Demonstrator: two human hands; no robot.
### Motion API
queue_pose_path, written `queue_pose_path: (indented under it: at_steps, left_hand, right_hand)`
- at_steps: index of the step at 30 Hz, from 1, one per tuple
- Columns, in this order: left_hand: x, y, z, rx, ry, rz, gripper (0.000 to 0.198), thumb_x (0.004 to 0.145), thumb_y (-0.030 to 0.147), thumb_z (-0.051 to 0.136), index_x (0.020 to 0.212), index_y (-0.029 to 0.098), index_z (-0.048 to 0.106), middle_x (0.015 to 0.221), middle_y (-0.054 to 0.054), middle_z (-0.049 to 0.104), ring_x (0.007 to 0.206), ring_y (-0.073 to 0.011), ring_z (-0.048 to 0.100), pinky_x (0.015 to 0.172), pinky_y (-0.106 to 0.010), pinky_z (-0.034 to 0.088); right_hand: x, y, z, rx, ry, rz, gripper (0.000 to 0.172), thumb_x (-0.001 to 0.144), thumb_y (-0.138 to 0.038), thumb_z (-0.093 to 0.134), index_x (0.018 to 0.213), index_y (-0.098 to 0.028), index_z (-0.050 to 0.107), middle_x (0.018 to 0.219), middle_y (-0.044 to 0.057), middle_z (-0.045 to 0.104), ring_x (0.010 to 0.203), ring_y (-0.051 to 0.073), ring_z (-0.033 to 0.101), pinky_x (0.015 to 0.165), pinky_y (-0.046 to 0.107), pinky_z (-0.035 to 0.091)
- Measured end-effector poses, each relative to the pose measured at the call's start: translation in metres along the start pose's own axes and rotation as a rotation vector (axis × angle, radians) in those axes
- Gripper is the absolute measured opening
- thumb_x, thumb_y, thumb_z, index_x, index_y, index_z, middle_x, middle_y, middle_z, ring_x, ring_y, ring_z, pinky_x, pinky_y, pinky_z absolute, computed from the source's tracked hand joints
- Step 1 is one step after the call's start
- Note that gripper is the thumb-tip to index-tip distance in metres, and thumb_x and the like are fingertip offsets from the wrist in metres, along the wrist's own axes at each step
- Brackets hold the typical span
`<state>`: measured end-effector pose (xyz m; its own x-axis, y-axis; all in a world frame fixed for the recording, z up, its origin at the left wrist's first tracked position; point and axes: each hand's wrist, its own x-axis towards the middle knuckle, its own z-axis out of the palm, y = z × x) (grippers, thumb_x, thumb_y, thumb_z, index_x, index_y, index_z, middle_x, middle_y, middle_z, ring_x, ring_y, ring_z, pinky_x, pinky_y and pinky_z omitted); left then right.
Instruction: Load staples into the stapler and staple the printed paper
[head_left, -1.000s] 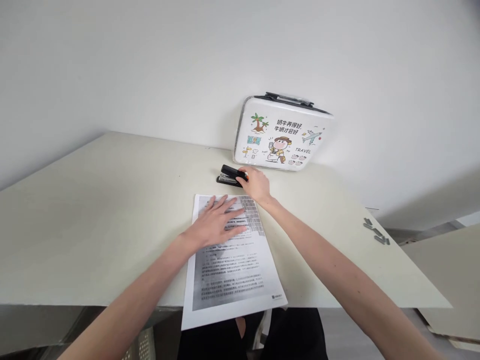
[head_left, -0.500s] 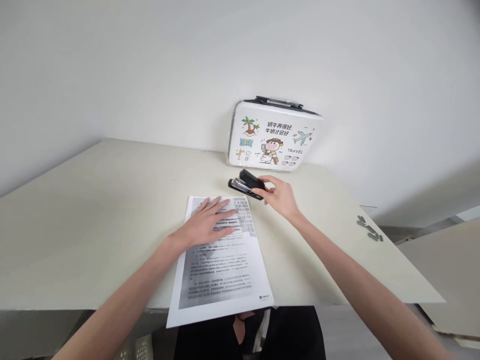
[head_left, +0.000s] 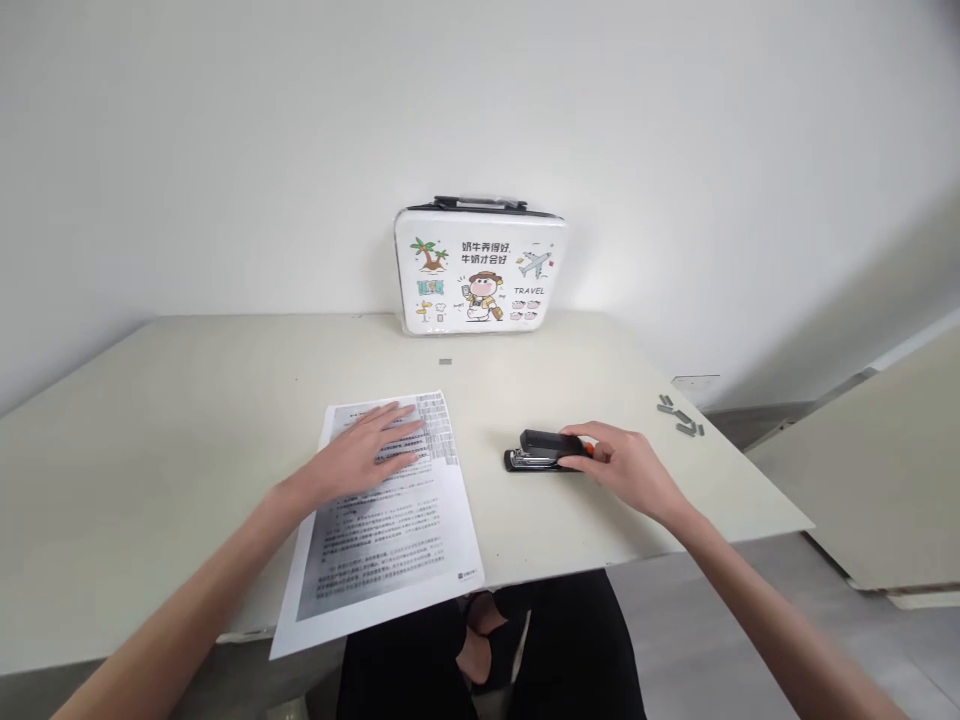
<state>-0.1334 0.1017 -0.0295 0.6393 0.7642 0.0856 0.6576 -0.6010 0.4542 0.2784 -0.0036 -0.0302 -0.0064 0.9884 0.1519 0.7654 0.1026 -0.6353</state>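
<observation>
My left hand (head_left: 360, 455) lies flat with fingers spread on the upper part of a printed paper (head_left: 390, 545). Whether this is one sheet or a stack I cannot tell. The paper's near edge sticks out past the table's front edge. My right hand (head_left: 630, 470) grips the rear end of a black stapler (head_left: 544, 452), thumb and fingers on either side. The stapler points left, to the right of the paper and apart from it, its jaw slightly parted. An orange bit shows by my fingers.
A white cartoon-printed case (head_left: 480, 270) with a black handle stands against the wall at the back. A small grey staple strip (head_left: 445, 361) lies before it. Several more staple strips (head_left: 682, 418) lie near the table's right edge (head_left: 750, 470).
My right hand has brought the stapler nearer to me and to the right, away from the case. A staple strip now shows before the case. My left hand stays on the paper; the view has shifted.
</observation>
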Motion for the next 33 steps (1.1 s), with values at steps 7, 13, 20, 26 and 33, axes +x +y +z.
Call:
queue_pose_path:
  at_steps: [7, 13, 20, 26, 33]
  left_hand:
    - [0.010, 0.022, 0.025, 0.090, 0.026, -0.124, 0.079, 0.103, 0.069, 0.044, 0.167, 0.024, 0.033, 0.175, -0.008, 0.022, 0.163, -0.0362, 0.011, 0.132, -0.057, 0.012]
    - [0.017, 0.013, 0.037, 0.162, 0.032, -0.138, 0.080, 0.104, 0.069, 0.039, 0.169, 0.023, 0.027, 0.175, -0.010, 0.021, 0.162, -0.0379, 0.010, 0.131, -0.059, 0.010]
    - [0.020, 0.017, 0.023, 0.318, -0.039, -0.093, 0.079, 0.106, 0.068, 0.034, 0.168, 0.019, 0.029, 0.176, -0.008, 0.020, 0.163, -0.0352, 0.013, 0.132, -0.054, 0.016]
    - [0.037, 0.057, 0.029, 0.238, 0.045, 0.155, 0.056, 0.108, 0.059, 0.045, 0.154, 0.028, 0.052, 0.165, -0.004, 0.047, 0.159, -0.0287, 0.030, 0.130, -0.048, 0.028]
    - [0.073, 0.104, 0.051, 0.066, 0.102, 0.297, 0.029, 0.102, 0.047, 0.065, 0.121, 0.026, 0.071, 0.134, -0.005, 0.071, 0.139, -0.0286, 0.056, 0.116, -0.048, 0.045]
  right_hand:
    - [-0.002, -0.002, -0.006, 0.127, 0.043, 0.095, 0.057, 0.101, -0.071, 0.041, 0.108, -0.029, 0.078, 0.062, 0.001, 0.068, 0.059, 0.023, 0.066, 0.070, 0.036, 0.054]
    - [-0.005, 0.015, 0.008, 0.184, 0.116, 0.134, 0.061, 0.106, -0.066, 0.030, 0.110, -0.026, 0.077, 0.072, 0.003, 0.071, 0.063, 0.023, 0.066, 0.074, 0.036, 0.052]
    - [-0.007, 0.021, 0.016, 0.240, 0.121, 0.160, 0.059, 0.107, -0.064, 0.030, 0.120, -0.026, 0.074, 0.074, 0.003, 0.066, 0.072, 0.024, 0.062, 0.073, 0.034, 0.047]
    - [-0.006, 0.016, 0.015, 0.210, 0.110, 0.144, 0.058, 0.107, -0.060, 0.030, 0.115, -0.024, 0.074, 0.080, 0.005, 0.069, 0.075, 0.024, 0.062, 0.075, 0.035, 0.045]
    - [-0.006, 0.016, 0.016, 0.268, 0.141, 0.133, 0.052, 0.107, -0.059, 0.034, 0.111, -0.024, 0.073, 0.086, 0.005, 0.072, 0.078, 0.023, 0.064, 0.075, 0.033, 0.047]
